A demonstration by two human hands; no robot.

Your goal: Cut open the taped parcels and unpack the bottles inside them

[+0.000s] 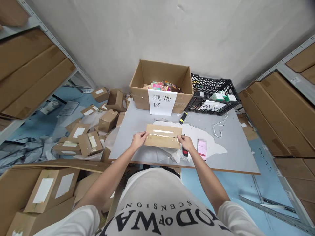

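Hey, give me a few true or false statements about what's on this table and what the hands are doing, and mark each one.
1. Both hands grip one flat brown parcel. True: left hand, right hand.
2. The open carton behind it is empty. False: colourful packs lie inside.
3. A pink phone lies right of the right hand. True.
4. The black crate sits left of the carton. False: it is on the right.

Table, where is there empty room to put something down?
The table is bare on its right side, between the white cable and the front edge, right of the pink phone. There is also a bare strip left of the flat cardboard box. The back is crowded by the big cardboard box and the black crate.
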